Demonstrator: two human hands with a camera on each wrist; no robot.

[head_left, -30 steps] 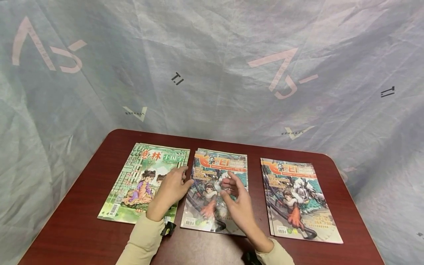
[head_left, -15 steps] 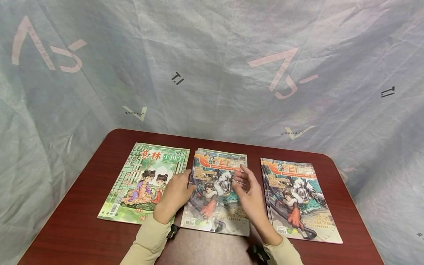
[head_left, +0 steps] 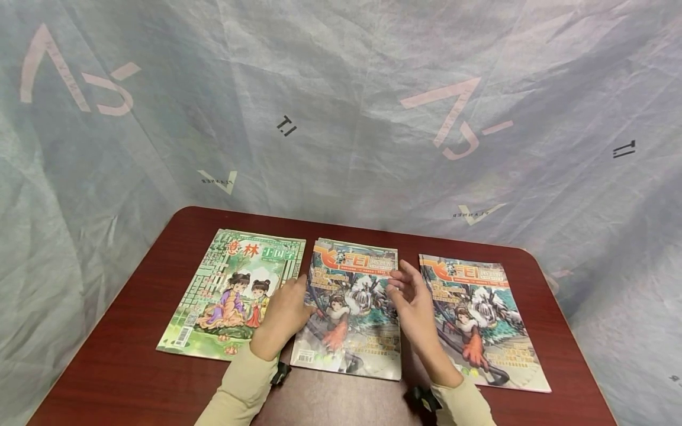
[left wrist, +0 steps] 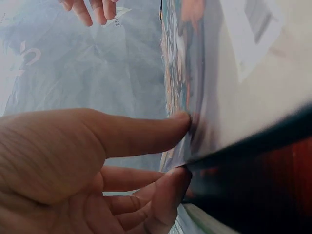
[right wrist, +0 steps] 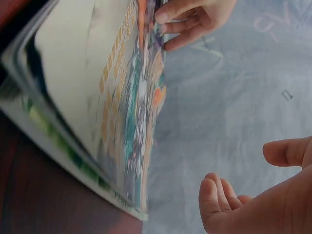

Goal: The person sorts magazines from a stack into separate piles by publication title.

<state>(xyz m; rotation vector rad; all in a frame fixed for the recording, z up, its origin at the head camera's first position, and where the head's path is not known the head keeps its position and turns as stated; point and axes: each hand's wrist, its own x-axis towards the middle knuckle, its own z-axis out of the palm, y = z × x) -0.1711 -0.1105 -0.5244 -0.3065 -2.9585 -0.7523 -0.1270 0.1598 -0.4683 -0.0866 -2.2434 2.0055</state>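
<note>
Between my two hands lies the middle magazine (head_left: 346,322), with an orange-titled cartoon cover. Its left edge is pinched by my left hand (head_left: 283,313); in the left wrist view the thumb (left wrist: 146,134) presses on the cover and the fingers sit at and under the edge. Under it lies a green-edged magazine (right wrist: 53,134), seen in the right wrist view. My right hand (head_left: 418,307) hovers just off the right edge, palm toward it, fingers relaxed and slightly bent. The right wrist view shows that right hand (right wrist: 258,204) holding nothing.
At the left lies a green magazine (head_left: 218,307) with two cartoon figures, atop another. To the right rests a second pile topped by an orange-titled magazine (head_left: 490,331). Behind the dark red table (head_left: 112,349) hangs a grey printed cloth (head_left: 341,118).
My right hand has moved right, off the cover to beside its edge. My left hand has shifted right to the magazine's left edge. The top magazine has slid slightly toward the back.
</note>
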